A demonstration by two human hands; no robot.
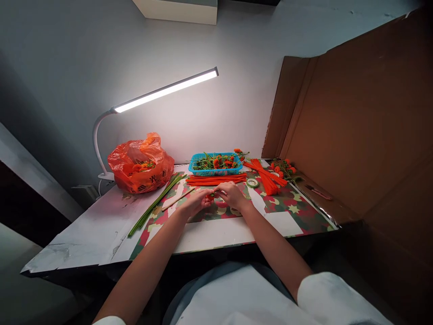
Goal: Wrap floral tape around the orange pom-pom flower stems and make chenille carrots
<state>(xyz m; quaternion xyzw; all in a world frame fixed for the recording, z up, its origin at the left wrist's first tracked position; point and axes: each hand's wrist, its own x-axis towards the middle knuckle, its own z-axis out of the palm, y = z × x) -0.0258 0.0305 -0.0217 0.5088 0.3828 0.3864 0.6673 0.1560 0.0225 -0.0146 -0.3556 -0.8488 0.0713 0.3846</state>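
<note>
Over the middle of the table, my left hand is closed around a small orange and green flower piece. The fingertips of my right hand pinch the same piece from the right, so the two hands nearly touch. Just beyond them lies a bundle of orange-red strips. A thin wooden stick rests to the left of my left hand, with long green stems farther left. A roll of pale green tape lies beyond my right hand.
A blue basket of orange flowers stands at the back. An orange plastic bag and a lit lamp are on the left. Crossed orange strips, more flowers, pliers-like tool and cardboard are on the right.
</note>
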